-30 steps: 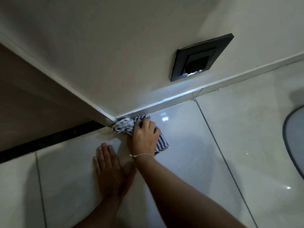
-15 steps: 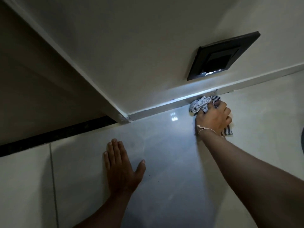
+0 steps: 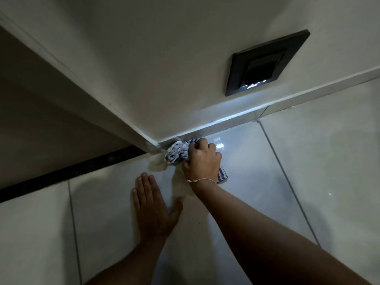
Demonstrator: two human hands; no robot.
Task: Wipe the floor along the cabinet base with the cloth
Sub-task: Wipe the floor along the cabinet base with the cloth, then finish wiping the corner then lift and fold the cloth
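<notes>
A crumpled blue-and-white striped cloth (image 3: 176,153) lies on the glossy white floor tiles (image 3: 246,161), pressed against the base strip (image 3: 226,123) of the white cabinet panel, right at its corner. My right hand (image 3: 202,160) is shut on the cloth from above; a thin bracelet circles the wrist. My left hand (image 3: 153,208) lies flat on the tile with fingers spread, just below and left of the cloth, holding nothing.
A black square recessed light fitting (image 3: 265,62) sits in the cabinet panel above the base and lights the strip. A dark band (image 3: 72,171) runs along the floor left of the corner. Grout lines cross the tiles (image 3: 287,177).
My right hand slid the cloth right along the base to below the black fitting, then back left to the cabinet corner. The left hand stayed flat on the tile.
</notes>
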